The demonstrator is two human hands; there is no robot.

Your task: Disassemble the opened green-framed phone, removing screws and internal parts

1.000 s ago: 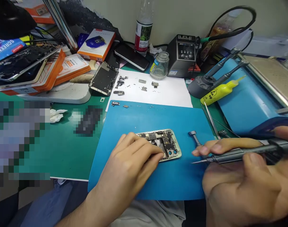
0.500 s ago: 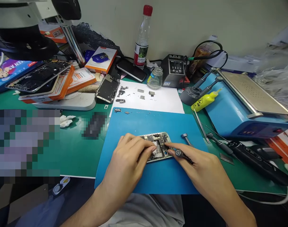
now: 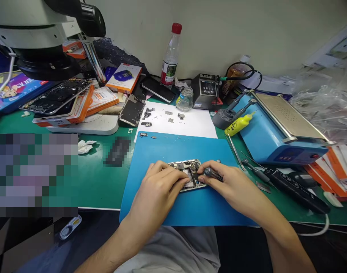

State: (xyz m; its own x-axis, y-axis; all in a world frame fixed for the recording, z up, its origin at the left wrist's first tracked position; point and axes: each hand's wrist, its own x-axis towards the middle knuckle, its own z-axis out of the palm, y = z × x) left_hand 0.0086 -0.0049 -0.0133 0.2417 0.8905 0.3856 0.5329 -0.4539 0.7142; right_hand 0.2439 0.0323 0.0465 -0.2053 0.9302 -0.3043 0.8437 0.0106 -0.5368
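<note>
An opened smartphone (image 3: 193, 184) lies on the blue mat (image 3: 179, 212), its circuit board and inner parts bare. My left hand (image 3: 159, 185) covers the phone's left half. Its thumb and forefinger are closed together over the middle of the phone; anything between the tips is hidden. At the phone's right side is my right hand (image 3: 228, 180), curled around a dark screwdriver (image 3: 211, 173), with its fingertips touching the board's edge. Part of a second tool (image 3: 218, 161) shows behind the right hand.
Small phone parts (image 3: 171, 120) lie on a white paper sheet (image 3: 159, 129) beyond the mat. Tweezers (image 3: 236, 151), a yellow bottle (image 3: 239, 124) and a blue heating plate unit (image 3: 275, 148) stand right. A microscope (image 3: 48, 45) overhangs stacked boxes at left.
My right hand has shifted in toward the phone, with the screwdriver now between its thumb and forefinger and the second tool mostly covered. My left hand stays on the phone. The view has tilted slightly.
</note>
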